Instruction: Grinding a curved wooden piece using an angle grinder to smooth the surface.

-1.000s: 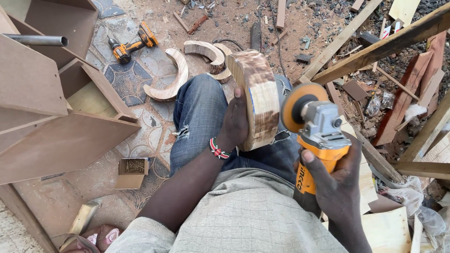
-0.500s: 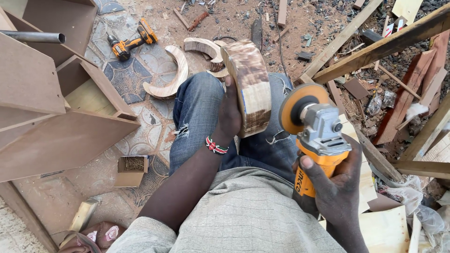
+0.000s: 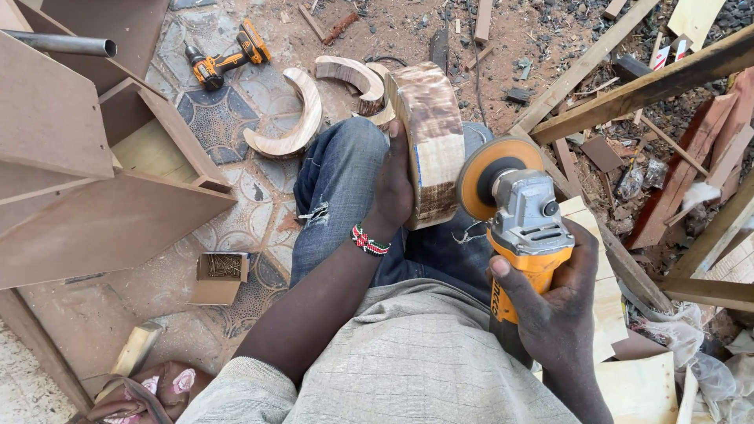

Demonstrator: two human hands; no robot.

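Curved laminated wood block (image 3: 430,141), orange sanding disc (image 3: 491,177), grinder (image 3: 528,235)

Orange-and-black cordless drill (image 3: 228,60) lying on the patterned tile floor (image 3: 228,118) at upper left. Just right of it, a pale curved crescent of cut wood (image 3: 292,118), with a second, darker-edged wooden arc (image 3: 351,77) beside it. Large brown fibreboard panels (image 3: 94,228) and an open fibreboard box (image 3: 149,141) along the left, a grey metal pipe (image 3: 59,43) above them. Small open cardboard box of screws (image 3: 221,275) on the floor near the panels. Long rough timber beam (image 3: 644,86) slanting across the upper right, over wood scraps and reddish dirt (image 3: 542,31).
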